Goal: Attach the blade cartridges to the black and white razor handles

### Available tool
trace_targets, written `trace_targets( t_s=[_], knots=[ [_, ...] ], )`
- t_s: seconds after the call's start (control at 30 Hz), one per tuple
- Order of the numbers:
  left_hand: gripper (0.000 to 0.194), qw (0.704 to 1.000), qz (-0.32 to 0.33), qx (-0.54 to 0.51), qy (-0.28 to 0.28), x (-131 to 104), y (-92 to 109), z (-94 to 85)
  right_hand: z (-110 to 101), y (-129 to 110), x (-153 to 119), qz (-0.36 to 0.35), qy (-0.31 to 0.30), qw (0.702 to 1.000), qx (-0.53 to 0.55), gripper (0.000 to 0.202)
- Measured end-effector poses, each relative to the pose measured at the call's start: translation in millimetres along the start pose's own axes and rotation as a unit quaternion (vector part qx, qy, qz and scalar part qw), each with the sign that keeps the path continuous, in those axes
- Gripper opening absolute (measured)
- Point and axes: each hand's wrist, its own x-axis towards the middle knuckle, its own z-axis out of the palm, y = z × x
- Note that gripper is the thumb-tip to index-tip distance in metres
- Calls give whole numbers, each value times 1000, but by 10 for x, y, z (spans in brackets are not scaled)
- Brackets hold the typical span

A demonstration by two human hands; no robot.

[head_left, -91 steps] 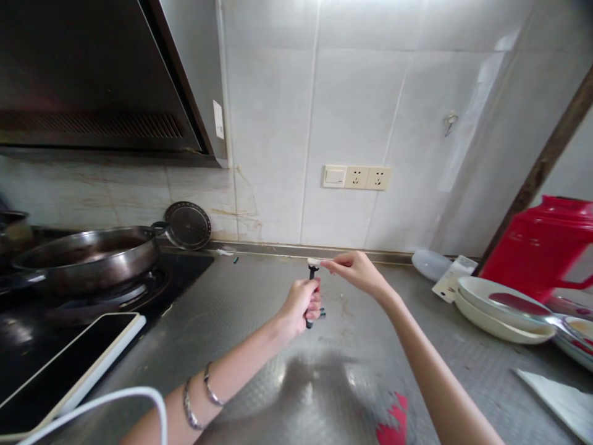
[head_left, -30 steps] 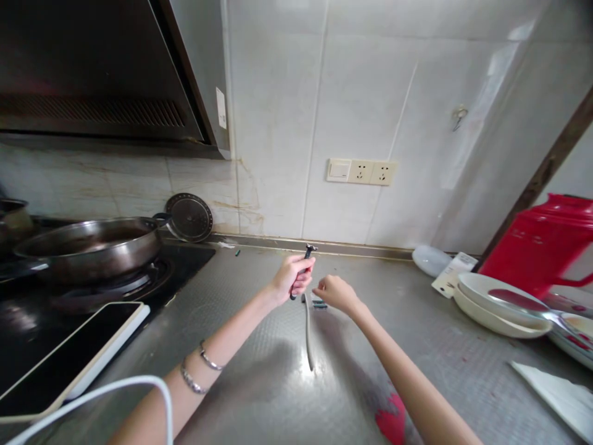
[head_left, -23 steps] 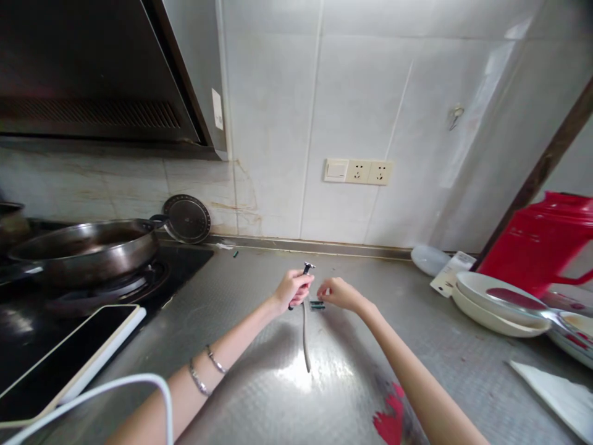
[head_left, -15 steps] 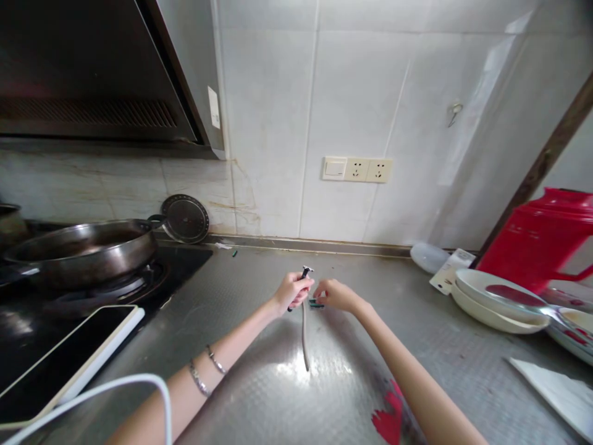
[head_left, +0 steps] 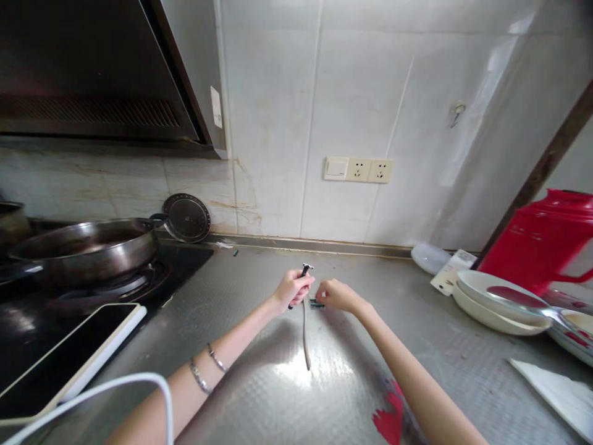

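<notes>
The fingers of the left hand (head_left: pixel 291 289) are closed around the handle of a small black tool (head_left: pixel 305 270), its T-shaped head poking up past the thumb, just beyond the far end of a thin grey strip (head_left: pixel 305 337). That strip lies lengthwise on the metal worktop (head_left: pixel 231 395), its far end reaching up to the left hand; whether the two touch cannot be told. The fingers of the right hand (head_left: pixel 340 295) are bent and bunched, tips pointing down, just right of the strip's far end. They are at some small dark green pieces (head_left: pixel 317 305) lying right beside the strip; whether they pinch one cannot be told.

Left of the strip, two silvery bracelets (head_left: pixel 199 376) ring the left forearm. Nearer than the strip and to its right, a red patch (head_left: pixel 389 420) shows on the worktop. Farther left of the strip are a steel pan (head_left: pixel 88 250) and a white-edged device with a black face (head_left: pixel 69 361). Well to the strip's right stand pale bowls (head_left: pixel 500 315) and a red jug (head_left: pixel 532 244).
</notes>
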Motion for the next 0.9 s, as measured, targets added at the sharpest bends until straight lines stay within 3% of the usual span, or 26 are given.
trace_targets(
  t_s=[0.27,0.4,0.63,0.77,0.9],
  knots=[
    [31,1000,7,-11,9,12,-17,-23,1,-45,-13,21,6,1000,-8,25],
    [32,999,26,-8,25,26,-2,-39,-18,2,13,2,20,999,47,23],
    [37,989,64,76,111,59,91,-136,-470,-42,-104,-19,76,964,254,25],
    [41,986,64,103,112,53,134,-164,-684,-245,-210,-50,120,950,284,28],
    [36,984,64,112,120,44,153,-140,-742,-391,-244,-64,147,943,291,27]
  ],
)
